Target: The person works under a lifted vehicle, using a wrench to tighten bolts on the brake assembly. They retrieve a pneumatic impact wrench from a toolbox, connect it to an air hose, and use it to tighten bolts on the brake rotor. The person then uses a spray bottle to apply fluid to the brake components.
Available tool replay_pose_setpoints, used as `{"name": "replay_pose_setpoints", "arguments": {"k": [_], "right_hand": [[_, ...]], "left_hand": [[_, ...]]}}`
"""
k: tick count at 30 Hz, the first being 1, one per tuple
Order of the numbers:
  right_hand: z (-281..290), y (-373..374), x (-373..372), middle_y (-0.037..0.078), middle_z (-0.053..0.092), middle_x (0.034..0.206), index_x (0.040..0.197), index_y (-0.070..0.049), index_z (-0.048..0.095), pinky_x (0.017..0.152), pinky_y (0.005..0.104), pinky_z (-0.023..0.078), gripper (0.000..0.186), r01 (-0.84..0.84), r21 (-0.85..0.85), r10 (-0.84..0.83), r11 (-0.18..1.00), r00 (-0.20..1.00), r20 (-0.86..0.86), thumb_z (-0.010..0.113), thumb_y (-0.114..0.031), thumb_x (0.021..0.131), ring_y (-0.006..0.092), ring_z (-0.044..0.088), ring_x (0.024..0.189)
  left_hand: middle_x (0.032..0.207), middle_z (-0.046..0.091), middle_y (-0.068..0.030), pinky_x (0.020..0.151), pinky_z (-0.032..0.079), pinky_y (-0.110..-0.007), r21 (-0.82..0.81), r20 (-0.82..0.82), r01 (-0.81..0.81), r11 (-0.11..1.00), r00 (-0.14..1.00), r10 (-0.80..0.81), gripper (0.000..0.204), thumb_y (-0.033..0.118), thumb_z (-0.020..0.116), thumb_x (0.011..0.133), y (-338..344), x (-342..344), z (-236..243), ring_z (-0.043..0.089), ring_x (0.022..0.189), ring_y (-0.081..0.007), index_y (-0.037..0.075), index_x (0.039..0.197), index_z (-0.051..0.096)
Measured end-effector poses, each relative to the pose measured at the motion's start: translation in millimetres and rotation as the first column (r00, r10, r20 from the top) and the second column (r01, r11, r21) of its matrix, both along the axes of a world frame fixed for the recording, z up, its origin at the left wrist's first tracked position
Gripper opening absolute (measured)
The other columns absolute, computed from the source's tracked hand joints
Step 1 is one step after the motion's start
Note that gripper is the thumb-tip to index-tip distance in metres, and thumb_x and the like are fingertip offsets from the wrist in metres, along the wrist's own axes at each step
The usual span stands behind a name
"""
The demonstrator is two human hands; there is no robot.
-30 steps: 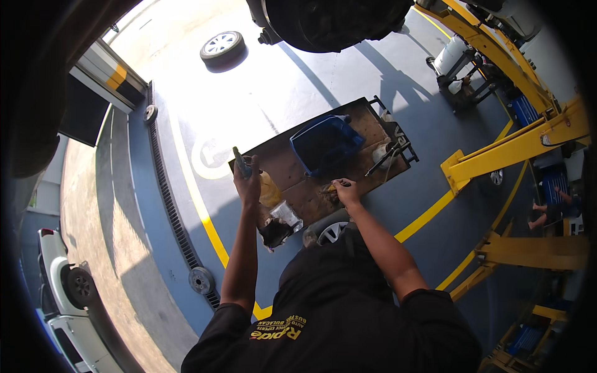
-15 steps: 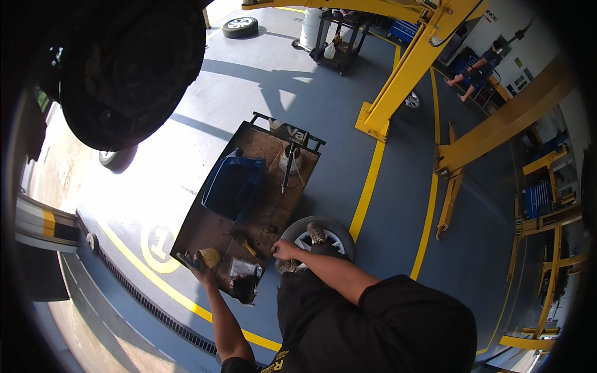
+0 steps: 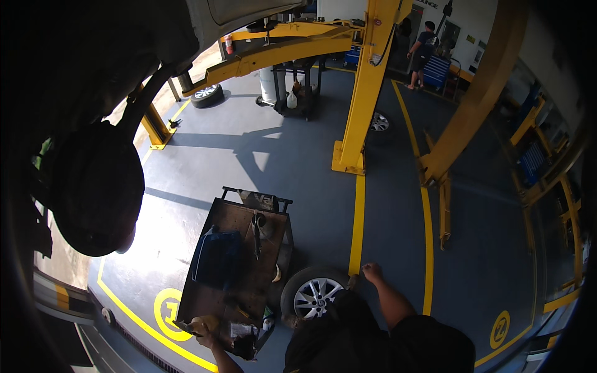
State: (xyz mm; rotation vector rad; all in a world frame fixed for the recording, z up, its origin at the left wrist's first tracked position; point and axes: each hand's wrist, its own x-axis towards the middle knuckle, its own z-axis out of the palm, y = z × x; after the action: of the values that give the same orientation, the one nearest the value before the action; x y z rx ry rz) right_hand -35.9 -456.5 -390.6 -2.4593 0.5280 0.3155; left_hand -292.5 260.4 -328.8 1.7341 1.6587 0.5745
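My left hand (image 3: 203, 331) is at the near left corner of the brown-topped cart (image 3: 208, 298), closed on a small dark flat piece (image 3: 184, 326) whose kind I cannot tell. A yellowish rounded thing (image 3: 212, 321) sits beside that hand. Farther right, my right hand (image 3: 372, 271) is raised beyond the tire with its fingers curled; what they hold, if anything, is hidden. A wheel with silver spokes (image 3: 313, 296) lies flat at my feet, right of the cart. On the cart are a dark blue plastic bin (image 3: 216, 258), a light container (image 3: 265, 229) with a dark tool across it, and a white packet (image 3: 242, 330).
A dark brake disc (image 3: 96, 189) hangs under the raised car at left. A yellow lift post (image 3: 359, 99) stands ahead, its arm (image 3: 273, 59) reaching left. Another wheel (image 3: 207, 95) lies farther off. A dark trolley (image 3: 306, 93) and a person (image 3: 423, 53) are at the back.
The view has tilted up and shifted. My right hand has moved from the cart's right edge out to the right, past the wheel. My left hand stays by the cart's near left corner.
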Motion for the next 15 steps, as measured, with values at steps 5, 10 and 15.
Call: {"name": "replay_pose_setpoints", "arguments": {"k": [5,10,15], "right_hand": [[-43.9,-137.6,-112.0,0.013,0.076,0.105,0.111,-0.005,0.079,0.085,0.0372,0.057,0.026,0.193,0.016,-0.186,0.981,0.961,-0.204,0.067,-0.024,0.097,0.0243,0.071,0.091],[-59.3,-217.6,-160.0,0.019,0.065,0.135,0.134,-0.002,0.065,0.103,0.0425,0.049,0.045,0.392,-0.021,-0.282,0.92,0.622,-0.73,0.05,-0.032,0.105,0.0305,0.064,0.118],[-130.1,-328.9,-149.3,0.022,0.06,0.14,0.133,0.0,0.064,0.107,0.0471,0.047,0.045,0.287,-0.005,-0.238,0.958,0.785,-0.571,0.053,-0.031,0.102,0.0355,0.057,0.129]], "left_hand": [[0.126,0.071,-0.0225,0.1,0.053,-0.05,0.247,0.139,-0.437,0.865,0.899,0.415,0.059,0.047,0.043,0.109,-131.0,5.2,8.9,0.068,0.113,-0.0429,-0.003,0.128,0.067],[0.125,0.07,-0.0258,0.094,0.057,-0.044,0.11,0.133,-0.357,0.928,0.93,0.342,0.064,0.054,0.041,0.109,-268.5,94.0,1.2,0.07,0.11,-0.0373,0.0,0.133,0.066],[0.11,0.074,-0.0193,0.072,0.06,-0.035,-0.458,0.554,0.33,0.825,0.832,-0.025,0.061,0.051,0.045,0.109,-387.3,223.2,-22.6,0.074,0.087,-0.0273,-0.003,0.129,0.064]]}}
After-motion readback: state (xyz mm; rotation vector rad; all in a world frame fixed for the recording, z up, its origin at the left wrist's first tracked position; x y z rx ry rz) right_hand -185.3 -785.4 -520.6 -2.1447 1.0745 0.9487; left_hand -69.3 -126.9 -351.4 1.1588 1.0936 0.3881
